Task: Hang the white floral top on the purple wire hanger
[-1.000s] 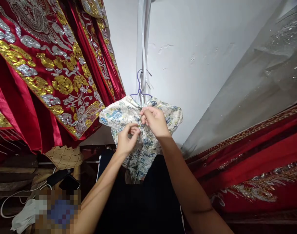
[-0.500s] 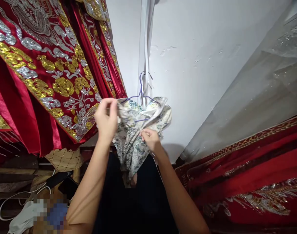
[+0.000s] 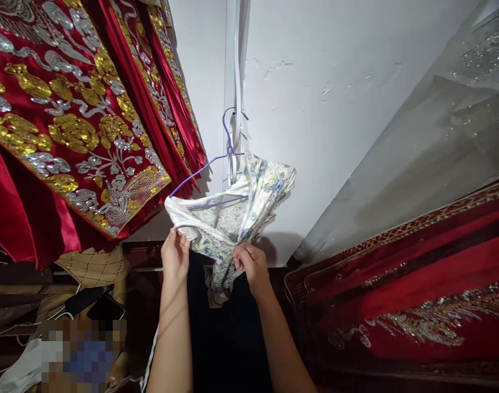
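Observation:
A white garment with a blue, green and yellow floral print hangs on a thin purple hanger, whose hook catches on a fitting at the wall. The garment's left side has slid down to the hanger's lower left corner; its right side covers the other shoulder. My left hand pinches the cloth just below that left corner. Lower down at the middle, my right hand grips the front edge of the garment with curled fingers. The garment's lower end hangs bunched between my forearms.
Red embroidered cloth with gold and silver sequins hangs on the left. At right are a sheer glittery fabric and a red beaded cloth. A dark phone and white cables lie on a wooden surface, lower left.
My left hand has moved down from the hanger's shoulder, and the garment's left side now sits lower, baring the hanger's left arm. My right hand stays on the front edge, slightly lower in view.

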The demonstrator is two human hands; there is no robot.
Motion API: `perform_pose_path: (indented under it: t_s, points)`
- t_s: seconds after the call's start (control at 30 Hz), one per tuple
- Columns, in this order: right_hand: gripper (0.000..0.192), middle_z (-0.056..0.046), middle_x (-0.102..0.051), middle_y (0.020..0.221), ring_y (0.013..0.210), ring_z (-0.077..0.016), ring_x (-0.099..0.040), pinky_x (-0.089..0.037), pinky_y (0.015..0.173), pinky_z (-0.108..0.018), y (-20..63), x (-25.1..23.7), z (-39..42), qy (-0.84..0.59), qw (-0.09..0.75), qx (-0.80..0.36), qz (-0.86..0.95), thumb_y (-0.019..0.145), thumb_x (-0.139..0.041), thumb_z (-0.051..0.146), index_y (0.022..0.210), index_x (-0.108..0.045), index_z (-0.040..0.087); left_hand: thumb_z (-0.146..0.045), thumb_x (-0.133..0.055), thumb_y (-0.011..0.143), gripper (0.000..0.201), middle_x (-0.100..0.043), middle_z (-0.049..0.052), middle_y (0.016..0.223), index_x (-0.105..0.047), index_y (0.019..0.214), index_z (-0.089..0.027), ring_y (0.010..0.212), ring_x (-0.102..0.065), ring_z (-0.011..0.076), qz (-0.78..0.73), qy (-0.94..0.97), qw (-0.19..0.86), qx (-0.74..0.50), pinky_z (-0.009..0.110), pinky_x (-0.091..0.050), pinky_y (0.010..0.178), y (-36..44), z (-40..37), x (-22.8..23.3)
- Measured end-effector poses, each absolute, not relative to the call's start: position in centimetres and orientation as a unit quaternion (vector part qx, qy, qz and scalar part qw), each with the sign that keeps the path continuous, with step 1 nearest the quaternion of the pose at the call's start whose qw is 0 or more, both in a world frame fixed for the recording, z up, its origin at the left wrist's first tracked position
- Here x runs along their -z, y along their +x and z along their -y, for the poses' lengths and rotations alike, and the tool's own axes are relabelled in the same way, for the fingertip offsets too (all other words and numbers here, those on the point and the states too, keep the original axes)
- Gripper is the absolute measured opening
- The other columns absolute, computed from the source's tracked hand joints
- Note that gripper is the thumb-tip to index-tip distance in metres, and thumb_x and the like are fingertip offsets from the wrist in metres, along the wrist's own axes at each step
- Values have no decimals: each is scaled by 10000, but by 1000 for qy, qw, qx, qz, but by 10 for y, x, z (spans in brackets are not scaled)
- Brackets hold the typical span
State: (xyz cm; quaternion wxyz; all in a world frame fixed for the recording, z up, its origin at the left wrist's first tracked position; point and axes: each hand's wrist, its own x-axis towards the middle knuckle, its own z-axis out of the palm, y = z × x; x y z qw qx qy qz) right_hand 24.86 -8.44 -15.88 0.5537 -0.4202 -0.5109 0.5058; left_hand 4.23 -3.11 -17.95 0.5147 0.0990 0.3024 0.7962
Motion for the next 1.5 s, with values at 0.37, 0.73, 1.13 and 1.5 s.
perform_pose_path:
  t_s: [0.37,0.73,1.13,1.5]
  points:
    - [246,14,-495,500,492,-118,-424,-304,507,-256,253,165,94,-423,438,-563,559,827,-513,256,601,-578,184,-377,-811,766,267,-695,54,922,-708,866,-152,888,-635,178,-376,396,545,-637,289,-491,864,63,83,162]
    - [505,-78,-666,1153,1023,-255,-644,-534,920,-367,264,120,123,-343,438,-441,705,728,-760,201,1211,-626,259,-414,-684,904,208,-627,80,985,-716,834,-220,937,-610,230,-266,606,513,-547,334,-484,838,110,137,97]
    - [118,-38,-665,815,726,-190,-585,-488,672,-295,300,99,138,-372,398,-542,640,841,-676,288,871,-703,177,-724,-114,969,819,-713,125,1152,-722,1183,-219,1165,-615,309,-287,733,452,-419,471,-310,1193,116,87,144]
    - [591,-31,-723,783,645,-199,-635,-473,575,-283,348,61,46,-398,605,-311,616,637,-782,233,1219,-684,216,-483,-768,770,361,-617,6,516,-633,534,-246,517,-551,191,-446,788,281,-318,398,-458,1009,14,62,156]
